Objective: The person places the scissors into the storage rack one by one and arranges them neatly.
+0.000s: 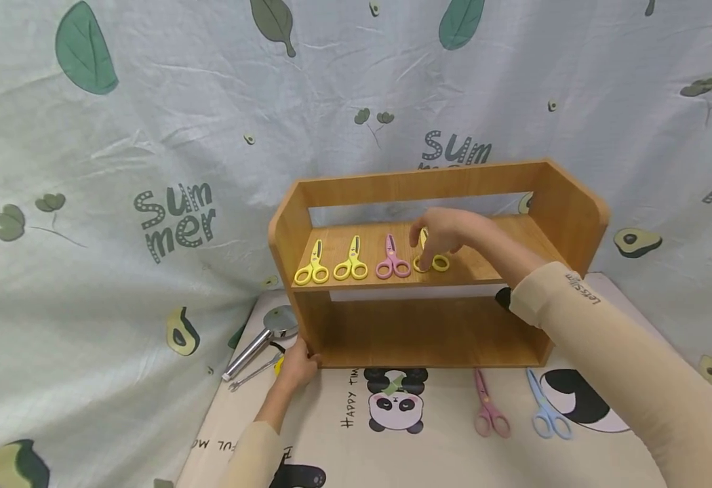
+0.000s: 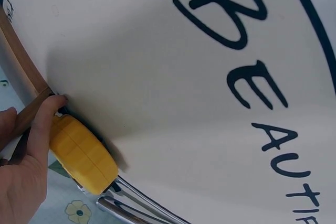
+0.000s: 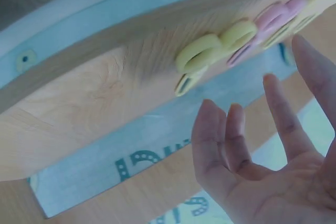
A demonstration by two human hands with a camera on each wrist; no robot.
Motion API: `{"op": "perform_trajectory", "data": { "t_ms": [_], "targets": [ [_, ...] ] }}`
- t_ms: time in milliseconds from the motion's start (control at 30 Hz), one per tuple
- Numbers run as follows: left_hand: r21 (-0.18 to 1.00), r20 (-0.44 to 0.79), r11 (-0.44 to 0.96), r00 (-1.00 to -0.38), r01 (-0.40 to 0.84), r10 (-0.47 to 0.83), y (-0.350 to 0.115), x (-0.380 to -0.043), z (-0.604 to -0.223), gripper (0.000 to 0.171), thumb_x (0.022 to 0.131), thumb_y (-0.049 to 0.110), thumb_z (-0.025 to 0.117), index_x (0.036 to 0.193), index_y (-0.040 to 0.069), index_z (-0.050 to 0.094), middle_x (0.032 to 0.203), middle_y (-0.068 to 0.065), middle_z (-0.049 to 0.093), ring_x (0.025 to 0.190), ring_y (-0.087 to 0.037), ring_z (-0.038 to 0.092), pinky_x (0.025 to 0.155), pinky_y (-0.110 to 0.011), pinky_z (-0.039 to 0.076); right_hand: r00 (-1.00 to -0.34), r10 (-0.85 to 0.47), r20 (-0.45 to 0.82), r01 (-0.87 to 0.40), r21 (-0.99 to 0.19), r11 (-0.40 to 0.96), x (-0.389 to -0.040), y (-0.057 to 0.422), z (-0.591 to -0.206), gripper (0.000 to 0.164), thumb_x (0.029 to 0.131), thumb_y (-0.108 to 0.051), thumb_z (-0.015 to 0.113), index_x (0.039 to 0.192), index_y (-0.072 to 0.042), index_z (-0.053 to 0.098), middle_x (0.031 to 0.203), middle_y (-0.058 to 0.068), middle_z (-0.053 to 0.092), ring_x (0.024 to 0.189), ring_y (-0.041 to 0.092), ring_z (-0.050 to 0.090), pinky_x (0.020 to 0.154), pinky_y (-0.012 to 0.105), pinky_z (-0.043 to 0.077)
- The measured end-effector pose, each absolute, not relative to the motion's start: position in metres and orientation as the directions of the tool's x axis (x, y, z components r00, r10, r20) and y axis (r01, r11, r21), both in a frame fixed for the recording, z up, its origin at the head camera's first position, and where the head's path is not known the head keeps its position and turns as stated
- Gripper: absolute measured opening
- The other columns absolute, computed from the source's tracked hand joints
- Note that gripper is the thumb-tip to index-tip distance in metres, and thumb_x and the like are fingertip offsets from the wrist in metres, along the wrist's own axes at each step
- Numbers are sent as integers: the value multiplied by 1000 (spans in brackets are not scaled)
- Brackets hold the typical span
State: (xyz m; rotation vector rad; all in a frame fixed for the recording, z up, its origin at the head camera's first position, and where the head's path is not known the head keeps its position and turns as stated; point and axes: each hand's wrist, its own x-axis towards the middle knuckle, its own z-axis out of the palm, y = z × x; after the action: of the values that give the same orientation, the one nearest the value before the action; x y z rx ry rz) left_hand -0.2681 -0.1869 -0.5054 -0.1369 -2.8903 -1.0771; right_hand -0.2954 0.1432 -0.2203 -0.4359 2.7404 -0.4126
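My left hand (image 1: 298, 366) grips the lower left corner of a two-level wooden shelf (image 1: 569, 217); in the left wrist view its thumb and a finger lie on either side of the panel edge. Over the upper board, my right hand (image 1: 447, 230) hovers with loosely bent fingers above yellow scissors (image 1: 447, 263), partly hiding them. The right wrist view shows those fingers spread, apart from the yellow scissors (image 3: 202, 51). To their left along the board lie pink scissors (image 1: 390, 254) and two yellow pairs, one in the middle (image 1: 352, 257) and one leftmost (image 1: 315, 263).
Pink scissors (image 1: 484, 400) and blue scissors (image 1: 542, 400) lie on the patterned tabletop before the shelf. Left of it are a long-handled metal tool with a round head (image 1: 281, 318), a slim wrench-like tool (image 1: 255, 373) and a yellow tape measure (image 2: 84, 153). A printed curtain (image 1: 209, 135) hangs behind.
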Motion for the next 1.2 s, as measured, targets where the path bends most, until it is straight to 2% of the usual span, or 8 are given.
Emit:
{"op": "perform_trajectory", "data": {
  "t_ms": [133, 267, 367, 600, 700, 800, 933, 1200],
  "targets": [
    [633, 101, 766, -993, 110, 59, -191, -268, -507, 32, 93, 0, 64, 121, -10, 52, 113, -34, 70, 108, -44, 69, 87, -53, 57, -892, -424, -159, -357, -327, 875, -272, 142, -230, 46, 82, -14, 85, 124, -8, 68, 96, 10, 60, 83, 21, 54, 75, 35, 46],
    [636, 113, 763, -992, 114, 54, -192, -265, -508, 33, 92, 0, 65, 122, -10, 52, 113, -34, 70, 109, -46, 69, 90, -55, 56, -868, -490, -74, -431, -378, 820, -238, 142, -255, 40, 82, -11, 86, 119, -9, 71, 120, 15, 70, 108, 32, 64, 89, 44, 56],
    [642, 115, 758, -992, 114, 51, -192, -263, -508, 33, 92, -1, 64, 121, -11, 53, 114, -35, 70, 111, -47, 68, 92, -56, 56, -845, -530, -69, -455, -428, 781, -214, 144, -281, 35, 81, -9, 86, 113, -11, 72, 123, 16, 69, 115, 36, 65, 92, 46, 58],
    [656, 140, 741, -988, 140, 63, -191, -265, -508, 36, 91, -4, 63, 124, -11, 51, 117, -36, 69, 112, -48, 68, 93, -56, 56, -881, -451, -141, -315, -537, 783, -180, 156, -367, 37, 76, -4, 89, 108, -15, 74, 108, 8, 63, 100, 24, 55, 79, 39, 57],
    [664, 149, 733, -987, 145, 60, -190, -267, -507, 43, 90, -5, 62, 131, -11, 49, 121, -37, 68, 116, -50, 67, 98, -58, 55, -908, -368, -202, -211, -539, 816, -174, 165, -407, 39, 75, -3, 88, 109, -16, 74, 116, 11, 67, 110, 32, 58, 85, 52, 57],
    [673, 136, 727, -989, 139, 64, -190, -268, -507, 45, 91, -5, 62, 133, -11, 47, 124, -37, 67, 118, -50, 66, 100, -59, 54, -919, -269, -287, -89, -514, 853, -169, 175, -438, 43, 71, 1, 87, 107, -17, 73, 127, 21, 62, 108, 38, 57, 79, 53, 57],
    [675, 118, 727, -991, 125, 61, -190, -270, -507, 43, 92, -5, 61, 132, -11, 48, 125, -37, 66, 118, -50, 66, 99, -58, 54, -926, -191, -327, -13, -477, 879, -163, 187, -463, 42, 68, -1, 89, 104, -16, 72, 123, 25, 56, 97, 39, 51, 69, 45, 51],
    [674, 109, 729, -992, 118, 59, -189, -269, -503, 44, 91, -4, 61, 133, -11, 48, 124, -36, 67, 118, -49, 66, 97, -56, 55, -945, -178, -274, -23, -485, 874, -157, 201, -481, 28, 69, -8, 89, 88, -16, 69, 96, 11, 52, 86, 31, 49, 70, 40, 41]
  ]
}}
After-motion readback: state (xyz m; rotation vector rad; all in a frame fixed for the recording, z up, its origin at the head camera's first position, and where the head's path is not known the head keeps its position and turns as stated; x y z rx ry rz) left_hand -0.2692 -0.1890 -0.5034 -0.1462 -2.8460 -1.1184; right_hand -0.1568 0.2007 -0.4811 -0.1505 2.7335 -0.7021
